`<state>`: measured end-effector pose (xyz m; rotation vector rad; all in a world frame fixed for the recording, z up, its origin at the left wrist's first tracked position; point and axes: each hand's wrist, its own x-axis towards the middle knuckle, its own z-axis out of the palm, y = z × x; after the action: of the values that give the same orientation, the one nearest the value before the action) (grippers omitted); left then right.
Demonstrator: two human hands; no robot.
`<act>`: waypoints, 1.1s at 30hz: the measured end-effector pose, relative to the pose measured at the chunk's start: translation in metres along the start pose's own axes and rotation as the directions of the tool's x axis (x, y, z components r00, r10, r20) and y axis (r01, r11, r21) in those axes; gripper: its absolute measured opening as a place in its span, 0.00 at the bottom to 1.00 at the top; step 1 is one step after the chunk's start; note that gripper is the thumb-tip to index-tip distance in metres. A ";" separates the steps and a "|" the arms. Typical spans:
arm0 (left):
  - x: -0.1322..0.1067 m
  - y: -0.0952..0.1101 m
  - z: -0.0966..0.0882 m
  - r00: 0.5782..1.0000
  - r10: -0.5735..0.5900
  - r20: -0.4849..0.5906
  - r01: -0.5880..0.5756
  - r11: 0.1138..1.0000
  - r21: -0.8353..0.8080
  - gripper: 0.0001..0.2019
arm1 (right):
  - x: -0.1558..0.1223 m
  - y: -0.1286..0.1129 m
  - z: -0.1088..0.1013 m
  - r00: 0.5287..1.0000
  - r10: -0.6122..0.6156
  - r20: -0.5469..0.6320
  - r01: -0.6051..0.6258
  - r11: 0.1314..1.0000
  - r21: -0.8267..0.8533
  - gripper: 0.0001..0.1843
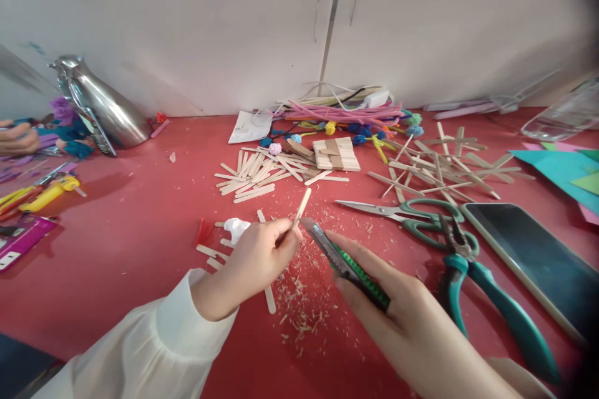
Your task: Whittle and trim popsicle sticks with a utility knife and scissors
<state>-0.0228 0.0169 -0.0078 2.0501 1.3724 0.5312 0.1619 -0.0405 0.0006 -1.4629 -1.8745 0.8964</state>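
Observation:
Pinched in my left hand [269, 252] is a wooden craft stick [303, 204], its far end pointing up and away. My right hand [395, 299] grips a green and black utility knife [350, 265] with the blade out. The blade tip lies close beside the stick; whether they touch I cannot tell. Wood shavings [304, 305] are scattered on the red table [154, 224] below both hands. Behind and under my left hand lie a few cut sticks [213, 254], a crumpled white tissue [236, 229] and another craft stick [270, 299].
Scissors [374, 207], pliers [496, 299] and a phone [533, 255] lie on the right. Stick piles [255, 171] and pink pipe cleaners [337, 111] sit farther back. A metal jug [103, 103] stands at left, near another person's hand [19, 138] and a yellow glue gun [51, 192].

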 end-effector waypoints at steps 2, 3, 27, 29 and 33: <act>0.001 0.001 0.000 1.000 -0.004 -0.001 0.004 1.000 0.009 0.16 | 0.000 -0.001 0.001 0.999 0.050 0.008 -0.050 0.998 0.041 0.26; 0.001 0.001 0.000 1.000 -0.005 -0.002 0.005 1.000 0.014 0.16 | 0.000 -0.001 0.001 0.997 0.071 0.010 -0.071 0.995 0.074 0.26; 0.001 0.004 -0.006 0.996 -0.075 0.052 0.076 0.997 -0.014 0.15 | -0.002 0.017 0.003 0.926 -0.275 -0.259 0.131 0.876 -0.463 0.25; 0.001 0.005 -0.008 0.990 -0.086 0.109 0.102 0.982 -0.158 0.15 | 0.004 0.016 -0.003 0.941 -0.108 -0.320 0.049 0.981 -0.188 0.24; -0.002 0.010 -0.009 0.962 -0.008 0.272 0.096 0.946 -0.311 0.15 | 0.015 0.011 -0.009 0.927 0.313 -0.206 -0.205 0.884 0.420 0.15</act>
<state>-0.0220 0.0150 0.0060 1.7426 1.0971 0.4067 0.1715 -0.0224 -0.0021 -1.5121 -1.2296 1.0657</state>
